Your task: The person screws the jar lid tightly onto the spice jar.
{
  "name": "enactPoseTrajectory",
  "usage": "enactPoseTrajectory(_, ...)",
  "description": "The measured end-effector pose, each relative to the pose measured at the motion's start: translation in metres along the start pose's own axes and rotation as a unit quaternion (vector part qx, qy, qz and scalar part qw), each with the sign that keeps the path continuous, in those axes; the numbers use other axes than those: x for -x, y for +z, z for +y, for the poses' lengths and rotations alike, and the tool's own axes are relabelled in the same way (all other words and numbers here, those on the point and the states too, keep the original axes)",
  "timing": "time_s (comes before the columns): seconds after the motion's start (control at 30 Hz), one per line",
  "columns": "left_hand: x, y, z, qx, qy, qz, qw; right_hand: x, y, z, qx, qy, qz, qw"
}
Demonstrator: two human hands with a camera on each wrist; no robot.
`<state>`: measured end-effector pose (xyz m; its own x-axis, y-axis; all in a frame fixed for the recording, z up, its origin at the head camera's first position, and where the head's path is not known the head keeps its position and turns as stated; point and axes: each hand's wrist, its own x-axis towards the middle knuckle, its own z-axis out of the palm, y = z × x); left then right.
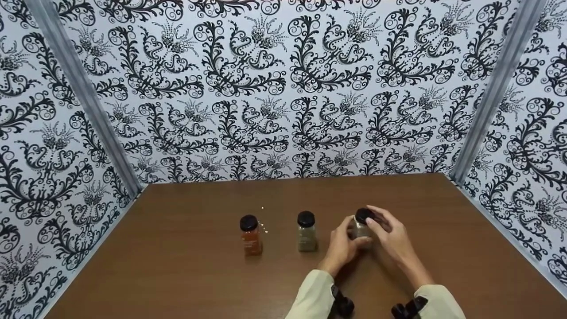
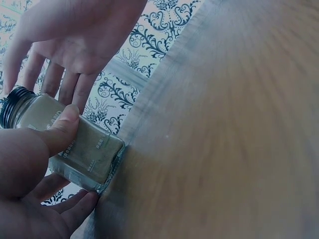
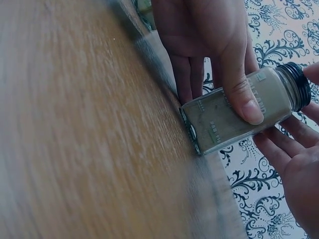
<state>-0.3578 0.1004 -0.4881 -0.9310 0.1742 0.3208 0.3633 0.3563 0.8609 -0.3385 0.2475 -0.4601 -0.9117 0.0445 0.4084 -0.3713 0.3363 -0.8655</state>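
A glass spice jar of grey-brown powder [image 1: 362, 231] with a black lid [image 1: 364, 215] stands near the right of the table. Around its body, my left hand [image 1: 343, 246] grips, its thumb [image 2: 64, 130] lying across the printed front in the left wrist view. My right hand [image 1: 392, 235] holds the lid from the right; in the right wrist view its thumb touches the lid's edge and its fingers [image 3: 279, 147] reach behind the glass. The jar's base meets or nearly meets the wood. Part of the jar is covered by both hands.
Left of the hands, a jar of greenish powder [image 1: 306, 235] and a jar of orange-red powder [image 1: 251, 239] stand upright with black lids. Small pale crumbs [image 1: 264, 228] lie beside the orange one. Patterned panels [image 1: 283, 88] border the brown table [image 1: 186, 274].
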Motion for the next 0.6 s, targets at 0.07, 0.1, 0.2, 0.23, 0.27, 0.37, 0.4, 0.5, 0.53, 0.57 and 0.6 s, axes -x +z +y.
enactPoseTrajectory(0.07, 0.0002, 0.0001, -0.0009, -0.001, -0.002, 0.000, 1.0000, -0.0002, 0.0005, 0.0006, -0.001, -0.002, 0.004, 1.0000)
enactPoseTrajectory(0.1, 0.0002, 0.0001, -0.0010, -0.002, 0.000, 0.001, 1.0000, -0.0003, 0.0007, 0.0009, -0.002, -0.001, 0.006, 1.0000)
enactPoseTrajectory(0.2, 0.0010, -0.0005, -0.0010, -0.002, 0.004, 0.002, 1.0000, -0.0001, 0.0012, 0.0010, -0.003, 0.005, 0.010, 0.9999)
enactPoseTrajectory(0.23, 0.0013, -0.0006, -0.0010, -0.001, 0.004, 0.002, 1.0000, 0.0000, 0.0014, 0.0011, -0.004, 0.008, 0.011, 0.9999)
enactPoseTrajectory(0.27, 0.0015, -0.0005, -0.0011, 0.001, 0.004, 0.001, 1.0000, 0.0002, 0.0015, 0.0011, -0.004, 0.012, 0.011, 0.9999)
enactPoseTrajectory(0.37, 0.0021, 0.0003, -0.0020, 0.003, 0.006, 0.000, 1.0000, 0.0008, 0.0018, 0.0008, -0.005, 0.020, 0.008, 0.9997)
enactPoseTrajectory(0.4, 0.0019, 0.0006, -0.0022, 0.003, 0.009, 0.001, 0.9999, 0.0010, 0.0017, 0.0007, -0.004, 0.022, 0.007, 0.9997)
enactPoseTrajectory(0.5, 0.0014, 0.0008, -0.0021, 0.005, 0.015, 0.000, 0.9999, 0.0010, 0.0009, 0.0005, -0.002, 0.016, 0.003, 0.9999)
enactPoseTrajectory(0.53, 0.0013, 0.0007, -0.0021, 0.004, 0.018, -0.001, 0.9998, 0.0010, 0.0006, 0.0005, -0.001, 0.011, 0.003, 0.9999)
enactPoseTrajectory(0.57, 0.0014, 0.0006, -0.0022, 0.002, 0.025, -0.001, 0.9997, 0.0010, 0.0003, 0.0006, -0.001, 0.005, 0.003, 1.0000)
enactPoseTrajectory(0.6, 0.0015, 0.0004, -0.0021, 0.001, 0.027, -0.002, 0.9996, 0.0011, -0.0001, 0.0007, -0.001, 0.000, 0.003, 1.0000)
